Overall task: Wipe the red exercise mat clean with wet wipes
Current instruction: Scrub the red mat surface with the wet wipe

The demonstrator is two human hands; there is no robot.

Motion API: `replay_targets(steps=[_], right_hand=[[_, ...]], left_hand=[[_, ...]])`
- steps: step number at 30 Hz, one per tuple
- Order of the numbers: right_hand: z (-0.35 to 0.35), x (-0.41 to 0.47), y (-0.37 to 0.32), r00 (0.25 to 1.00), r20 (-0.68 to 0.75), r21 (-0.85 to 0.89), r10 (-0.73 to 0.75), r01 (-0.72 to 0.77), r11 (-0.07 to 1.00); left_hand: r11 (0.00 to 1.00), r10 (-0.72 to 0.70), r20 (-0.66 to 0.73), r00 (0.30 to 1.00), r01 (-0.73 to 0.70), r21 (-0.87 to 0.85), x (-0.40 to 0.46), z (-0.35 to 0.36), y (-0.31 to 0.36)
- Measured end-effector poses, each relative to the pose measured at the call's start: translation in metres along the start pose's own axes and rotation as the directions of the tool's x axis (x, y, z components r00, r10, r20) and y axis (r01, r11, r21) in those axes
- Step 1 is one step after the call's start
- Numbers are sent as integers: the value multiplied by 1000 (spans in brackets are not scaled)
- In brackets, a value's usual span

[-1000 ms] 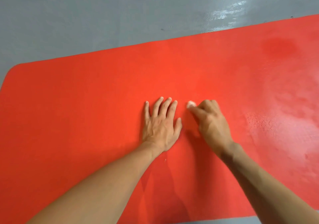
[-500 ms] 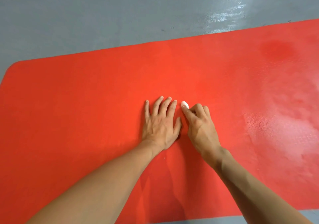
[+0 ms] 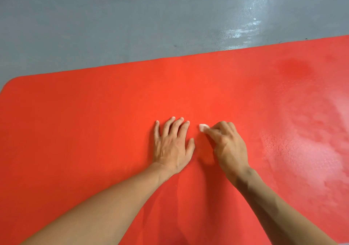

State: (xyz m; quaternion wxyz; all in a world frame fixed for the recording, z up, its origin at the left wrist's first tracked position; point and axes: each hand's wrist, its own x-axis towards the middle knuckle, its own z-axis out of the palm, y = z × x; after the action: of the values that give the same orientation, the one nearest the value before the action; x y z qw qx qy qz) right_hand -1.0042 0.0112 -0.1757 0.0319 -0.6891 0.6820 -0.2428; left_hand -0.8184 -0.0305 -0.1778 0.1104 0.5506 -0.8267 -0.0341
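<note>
Wiping mid-mat: right hand pinches a wet wipe beside the flat, spread left hand; next, likely the red exercise mat's dry left part.

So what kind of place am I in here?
Probably a gym or workout room, though a garage is possible: a red exercise mat lies flat on a glossy grey painted floor, and nothing else shows.

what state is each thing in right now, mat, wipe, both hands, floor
red mat: laid flat on the floor, shiny wet-looking patch at its right side
wet wipe: bunched small, pressed on the mat
right hand: fingers curled, gripping the wipe
left hand: flat on the mat, fingers straight
grey floor: glossy patch near the mat's far edge
</note>
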Motion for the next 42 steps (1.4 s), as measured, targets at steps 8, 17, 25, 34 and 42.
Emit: replay_targets(steps=[8, 17, 25, 34, 42], right_hand=[[8, 17, -8, 955, -29, -82, 296, -298, 951], [3, 55, 45, 990, -4, -163, 140, -139, 977], [22, 47, -10, 999, 44, 36, -12, 11, 999], [17, 82, 48, 980, -127, -99, 152, -165, 981], [29, 59, -21, 974, -95, 49, 204, -200, 979]], left_hand=[[999, -15, 72, 997, 12, 44, 43, 10, -6], [998, -29, 96, 995, 23, 55, 43, 7, -4], [998, -23, 111, 994, 17, 55, 43, 8, -5], [998, -31, 79, 996, 27, 50, 44, 7, -4], [999, -29, 81, 996, 25, 45, 43, 7, -4]])
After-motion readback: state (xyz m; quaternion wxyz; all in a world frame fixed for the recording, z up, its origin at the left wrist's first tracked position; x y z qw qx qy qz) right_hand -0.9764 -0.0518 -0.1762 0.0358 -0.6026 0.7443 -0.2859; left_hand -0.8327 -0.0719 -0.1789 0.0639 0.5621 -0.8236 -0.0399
